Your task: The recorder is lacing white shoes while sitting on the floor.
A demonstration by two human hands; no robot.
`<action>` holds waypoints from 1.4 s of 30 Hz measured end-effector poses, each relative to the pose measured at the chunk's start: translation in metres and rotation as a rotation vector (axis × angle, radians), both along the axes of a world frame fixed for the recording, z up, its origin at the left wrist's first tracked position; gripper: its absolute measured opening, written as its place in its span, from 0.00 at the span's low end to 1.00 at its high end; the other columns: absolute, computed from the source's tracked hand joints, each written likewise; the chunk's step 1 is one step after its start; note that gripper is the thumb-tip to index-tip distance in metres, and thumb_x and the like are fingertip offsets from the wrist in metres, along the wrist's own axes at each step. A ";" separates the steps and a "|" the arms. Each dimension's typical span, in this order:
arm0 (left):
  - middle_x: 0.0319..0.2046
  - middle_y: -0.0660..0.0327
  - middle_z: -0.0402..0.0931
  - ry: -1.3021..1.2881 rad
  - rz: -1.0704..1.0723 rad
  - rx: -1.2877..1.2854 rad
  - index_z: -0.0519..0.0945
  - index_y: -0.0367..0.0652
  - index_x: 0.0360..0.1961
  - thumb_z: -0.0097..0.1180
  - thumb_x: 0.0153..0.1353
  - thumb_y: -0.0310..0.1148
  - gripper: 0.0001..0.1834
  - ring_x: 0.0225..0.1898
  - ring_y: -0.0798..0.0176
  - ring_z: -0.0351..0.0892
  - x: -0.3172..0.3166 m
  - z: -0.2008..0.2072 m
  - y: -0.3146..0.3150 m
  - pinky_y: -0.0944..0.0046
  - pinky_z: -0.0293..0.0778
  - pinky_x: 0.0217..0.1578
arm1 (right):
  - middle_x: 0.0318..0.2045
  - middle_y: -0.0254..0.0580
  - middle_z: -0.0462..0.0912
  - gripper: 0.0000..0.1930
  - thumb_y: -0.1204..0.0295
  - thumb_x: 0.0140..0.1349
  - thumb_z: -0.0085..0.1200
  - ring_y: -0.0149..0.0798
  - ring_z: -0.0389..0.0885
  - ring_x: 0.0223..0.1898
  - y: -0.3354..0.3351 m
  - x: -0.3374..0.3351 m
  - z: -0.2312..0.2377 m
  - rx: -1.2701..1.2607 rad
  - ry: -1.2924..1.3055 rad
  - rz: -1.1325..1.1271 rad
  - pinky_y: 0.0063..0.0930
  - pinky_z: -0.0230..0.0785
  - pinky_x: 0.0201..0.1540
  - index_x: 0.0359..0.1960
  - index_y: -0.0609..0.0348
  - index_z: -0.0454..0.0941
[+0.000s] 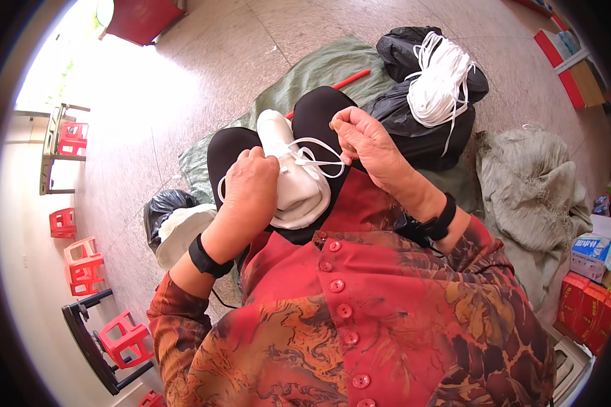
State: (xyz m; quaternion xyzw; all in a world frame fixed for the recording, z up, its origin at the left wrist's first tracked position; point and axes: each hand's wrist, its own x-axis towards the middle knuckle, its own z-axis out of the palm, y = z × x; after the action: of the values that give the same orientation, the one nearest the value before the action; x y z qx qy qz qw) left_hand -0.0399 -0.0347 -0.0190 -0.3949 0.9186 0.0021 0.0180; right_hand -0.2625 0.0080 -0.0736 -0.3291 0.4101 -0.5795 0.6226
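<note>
A white shoe (pixel 297 193) rests on my lap between my knees, its toe pointing away from me and its opening toward me. White lace (pixel 317 144) loops out of its upper. My left hand (pixel 250 186) is closed at the shoe's left side, fingers curled over the lacing; a loop of lace shows beside it. What its fingertips grip is hidden. To the right of the shoe, my right hand (pixel 373 146) is raised with its fingers pinched together, and the lace runs into its lower fingers. Both wrists wear black bands.
A bundle of white laces (pixel 440 81) lies on black plastic bags (pixel 397 54) at the far right. Green sheeting (pixel 319 64) with a red rod (pixel 352 79) spreads beyond my knees. White pieces (pixel 183 234) lie at left, a pale woven sack (pixel 533 197) at right. Red stools (pixel 124 339) stand along the left wall.
</note>
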 end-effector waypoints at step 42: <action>0.34 0.60 0.77 1.237 0.372 0.802 0.73 0.33 0.48 0.53 0.67 0.22 0.10 0.33 0.69 0.78 -0.003 -0.026 -0.061 0.71 0.76 0.34 | 0.30 0.44 0.77 0.06 0.75 0.54 0.50 0.48 0.80 0.36 0.001 0.048 0.017 -0.747 1.404 0.024 0.39 0.71 0.36 0.33 0.61 0.76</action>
State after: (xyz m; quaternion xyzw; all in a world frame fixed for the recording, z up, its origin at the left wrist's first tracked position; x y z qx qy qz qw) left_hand -0.0432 -0.0961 -0.0446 -0.4332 0.6086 0.5598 -0.3586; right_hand -0.2148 0.0089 -0.0563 -0.8089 0.4818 -0.3289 0.0734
